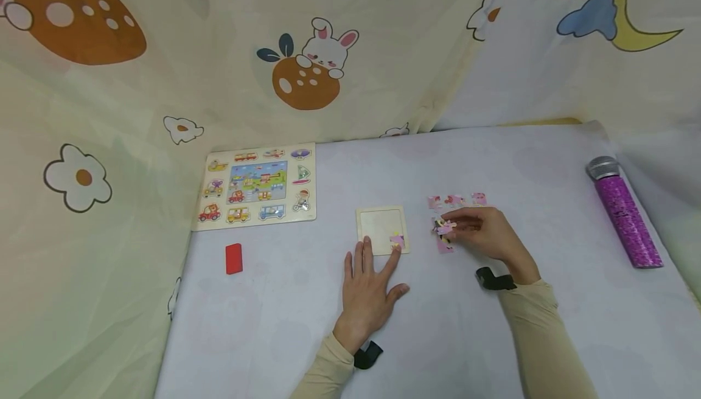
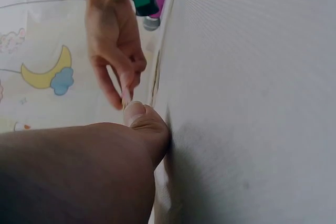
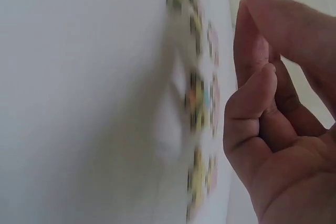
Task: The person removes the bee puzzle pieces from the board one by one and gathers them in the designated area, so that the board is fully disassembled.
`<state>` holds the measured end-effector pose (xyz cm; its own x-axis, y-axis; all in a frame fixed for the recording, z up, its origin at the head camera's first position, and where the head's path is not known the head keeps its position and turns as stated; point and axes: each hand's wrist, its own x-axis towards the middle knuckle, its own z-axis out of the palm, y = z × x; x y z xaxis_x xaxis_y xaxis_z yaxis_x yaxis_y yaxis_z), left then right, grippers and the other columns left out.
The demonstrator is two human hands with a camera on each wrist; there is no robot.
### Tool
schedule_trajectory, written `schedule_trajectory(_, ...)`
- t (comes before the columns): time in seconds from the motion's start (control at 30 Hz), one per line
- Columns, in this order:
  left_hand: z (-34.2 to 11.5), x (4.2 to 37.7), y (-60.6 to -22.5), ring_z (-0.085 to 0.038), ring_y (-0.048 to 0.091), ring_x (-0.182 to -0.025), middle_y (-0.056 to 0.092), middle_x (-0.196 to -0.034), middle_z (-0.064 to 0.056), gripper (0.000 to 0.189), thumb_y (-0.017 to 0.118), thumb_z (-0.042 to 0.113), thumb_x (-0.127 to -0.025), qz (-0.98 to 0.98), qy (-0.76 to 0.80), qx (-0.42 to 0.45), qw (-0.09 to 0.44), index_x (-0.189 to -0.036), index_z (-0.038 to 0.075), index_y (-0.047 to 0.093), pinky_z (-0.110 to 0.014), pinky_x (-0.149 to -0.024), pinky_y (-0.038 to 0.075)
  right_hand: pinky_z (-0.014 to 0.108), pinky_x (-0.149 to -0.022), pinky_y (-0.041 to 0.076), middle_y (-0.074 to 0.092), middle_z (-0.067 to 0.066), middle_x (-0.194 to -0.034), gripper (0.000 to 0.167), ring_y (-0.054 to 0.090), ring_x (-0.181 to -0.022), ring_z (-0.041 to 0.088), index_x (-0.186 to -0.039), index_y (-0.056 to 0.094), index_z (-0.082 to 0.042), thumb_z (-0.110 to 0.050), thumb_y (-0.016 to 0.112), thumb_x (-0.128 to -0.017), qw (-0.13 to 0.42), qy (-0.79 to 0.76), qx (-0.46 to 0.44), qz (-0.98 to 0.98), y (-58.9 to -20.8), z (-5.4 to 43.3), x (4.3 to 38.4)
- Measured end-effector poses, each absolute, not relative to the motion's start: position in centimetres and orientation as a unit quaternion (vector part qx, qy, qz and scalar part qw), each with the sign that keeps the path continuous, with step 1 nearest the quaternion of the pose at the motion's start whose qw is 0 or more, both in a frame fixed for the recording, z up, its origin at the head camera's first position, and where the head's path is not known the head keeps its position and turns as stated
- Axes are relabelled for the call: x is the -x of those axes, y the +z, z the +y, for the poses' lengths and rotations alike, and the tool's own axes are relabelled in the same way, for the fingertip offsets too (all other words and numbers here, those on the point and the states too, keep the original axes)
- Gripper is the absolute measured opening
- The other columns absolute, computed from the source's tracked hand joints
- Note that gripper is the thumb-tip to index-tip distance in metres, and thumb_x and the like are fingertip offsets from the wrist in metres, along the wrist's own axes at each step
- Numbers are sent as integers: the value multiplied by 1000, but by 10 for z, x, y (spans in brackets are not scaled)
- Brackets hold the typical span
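Observation:
A small pale wooden puzzle frame point(image 1: 378, 213) lies mid-table, with one pink-and-yellow puzzle piece point(image 1: 397, 240) in its near right corner. My left hand point(image 1: 368, 298) rests flat with spread fingers, its fingertips at the frame's near edge and the index finger by that piece. To the right, my right hand point(image 1: 487, 232) pinches a pink puzzle piece point(image 1: 444, 226) between thumb and fingers, raised above the table. Several loose pink pieces point(image 1: 454, 200) lie beyond and beneath it. In the right wrist view, loose pieces point(image 3: 197, 100) are blurred and the pinched one is hardly visible.
A vehicle puzzle board point(image 1: 257, 183) lies at the back left, with a red block point(image 1: 233, 258) nearer me. A glittery purple microphone-shaped tube point(image 1: 627, 219) lies at the far right. Patterned cloth point(image 1: 219, 70) hangs behind and along the left of the white tabletop point(image 1: 285, 326).

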<state>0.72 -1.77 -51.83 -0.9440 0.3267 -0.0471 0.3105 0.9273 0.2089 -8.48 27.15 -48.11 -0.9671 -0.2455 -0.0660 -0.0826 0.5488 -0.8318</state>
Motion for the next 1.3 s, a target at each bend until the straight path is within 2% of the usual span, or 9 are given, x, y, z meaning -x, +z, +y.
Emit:
schedule_trajectory(0.23,-17,-7,-518,-46,21,-160,20,-171,-33,75,58,66,-99,980,108,-161,51,-165,36,39,-64,-126,22,10,-79,52,79,15,-117,34,70,-91,-1,-122,79,-11,-12,87,-89,64,-430,80,897,-481,308,69)
schedule_trajectory(0.5,-18,-6,-517,-46,20,-160,19,-171,-32,75,59,65,-99,979,115,-160,58,-165,36,39,-65,-127,21,19,-72,49,76,5,-99,35,62,-82,5,-120,80,-13,-16,89,-86,97,-392,65,913,-486,320,58)
schedule_trajectory(0.67,-19,-6,-517,-47,20,-160,19,-171,-33,75,58,65,-99,978,116,-163,58,-165,35,39,-66,-126,22,21,-70,46,70,-1,-88,33,56,-79,8,-116,81,-13,-11,90,-84,98,-373,74,920,-490,319,55)
schedule_trajectory(0.9,-18,-7,-518,-47,21,-160,20,-170,-33,75,59,65,-98,978,120,-164,48,-165,35,40,-66,-126,23,21,-67,47,69,0,-88,35,56,-77,7,-116,81,-9,-8,91,-82,91,-365,75,923,-491,314,56)
schedule_trajectory(1.3,-18,-7,-517,-47,22,-159,21,-170,-32,75,58,65,-99,978,120,-165,47,-165,35,40,-66,-126,23,21,-69,48,74,2,-94,37,59,-80,7,-115,79,-8,-13,93,-81,91,-347,68,931,-492,312,58)
